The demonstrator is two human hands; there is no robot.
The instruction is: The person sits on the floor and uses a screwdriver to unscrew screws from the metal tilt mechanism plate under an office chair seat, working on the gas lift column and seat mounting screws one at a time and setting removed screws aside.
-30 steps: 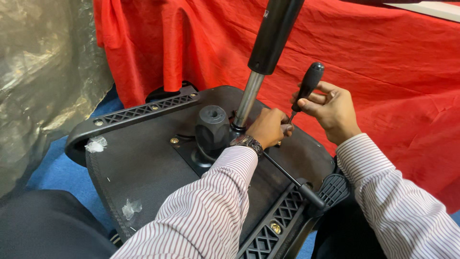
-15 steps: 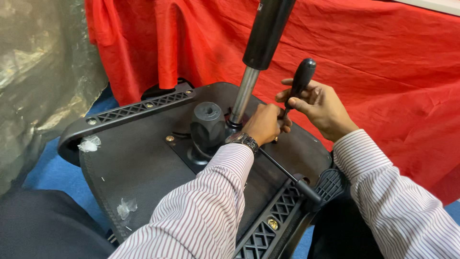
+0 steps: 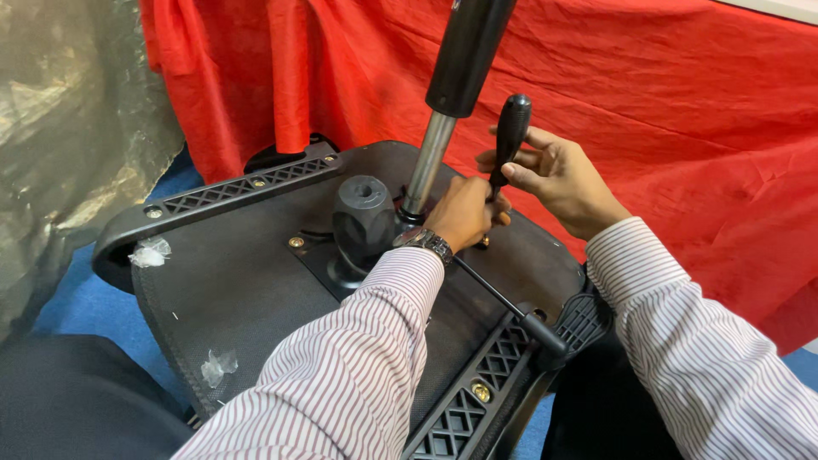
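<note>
Since a second ago the screwdriver (image 3: 509, 136) stands more upright, its handle lifted higher against the red cloth (image 3: 665, 102), which suggests turning is under way. Right hand (image 3: 554, 175) wraps narrowly around that handle. Left hand (image 3: 464, 213) curls closed at the tip, beside the metal post (image 3: 426, 166) on the upturned chair seat (image 3: 239, 290)
</note>
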